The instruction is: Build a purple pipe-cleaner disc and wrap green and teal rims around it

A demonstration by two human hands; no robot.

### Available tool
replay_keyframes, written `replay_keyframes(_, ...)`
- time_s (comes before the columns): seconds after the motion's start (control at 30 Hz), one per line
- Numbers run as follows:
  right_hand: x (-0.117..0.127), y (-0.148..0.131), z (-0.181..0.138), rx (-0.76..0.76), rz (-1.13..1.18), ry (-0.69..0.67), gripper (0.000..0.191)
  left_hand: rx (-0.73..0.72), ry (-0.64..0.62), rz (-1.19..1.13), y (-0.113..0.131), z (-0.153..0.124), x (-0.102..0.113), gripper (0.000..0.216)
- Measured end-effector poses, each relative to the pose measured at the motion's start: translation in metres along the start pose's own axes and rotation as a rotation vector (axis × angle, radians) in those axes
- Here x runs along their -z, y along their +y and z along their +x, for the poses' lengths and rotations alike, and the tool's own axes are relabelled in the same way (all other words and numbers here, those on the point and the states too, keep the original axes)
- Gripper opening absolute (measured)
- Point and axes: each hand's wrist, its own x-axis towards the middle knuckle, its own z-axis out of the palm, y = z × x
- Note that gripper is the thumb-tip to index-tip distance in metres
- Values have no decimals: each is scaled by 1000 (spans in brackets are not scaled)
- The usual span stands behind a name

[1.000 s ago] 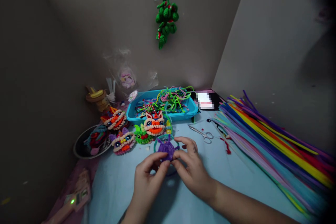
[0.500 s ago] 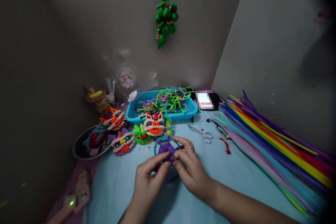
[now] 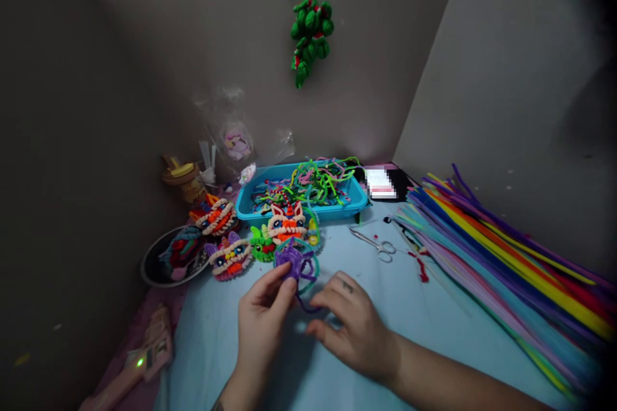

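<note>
My left hand (image 3: 263, 314) pinches a small purple pipe-cleaner piece (image 3: 292, 261) with a teal loop round it, holding it just above the light blue table (image 3: 385, 308). A loose purple end trails down from the piece toward my right hand (image 3: 344, 324). That hand hovers low beside it with fingers curled and apart from the piece, and I see nothing in it. Finished pipe-cleaner animal faces (image 3: 255, 234) lie just beyond the held piece.
A blue tray (image 3: 354, 202) of pipe-cleaner scraps stands at the back. Small scissors (image 3: 378, 245) lie to its right. A long fan of coloured pipe cleaners (image 3: 506, 270) covers the right side. A dark bowl (image 3: 152, 270) and a pink glue gun (image 3: 139, 359) sit left. A green ornament (image 3: 311, 29) hangs on the wall.
My right hand has let go of the purple piece and dropped back toward me. My left hand has lifted the piece up and slightly left.
</note>
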Motion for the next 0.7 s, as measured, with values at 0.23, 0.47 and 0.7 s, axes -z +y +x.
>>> replay_keyframes(0.23, -18, -3, -8, -148, -32, -203, 3, 34, -34, -97, -4, 2, 0, 35)
replay_keyframes(0.47, -14, -4, -6, 35, 2, -226, 12, 15, 9, -60, 3, 1, -2, 32)
replay_keyframes(0.7, -7, -9, -5, 220, 41, -302, 12, 7, 64, -29, 8, 0, -5, 30)
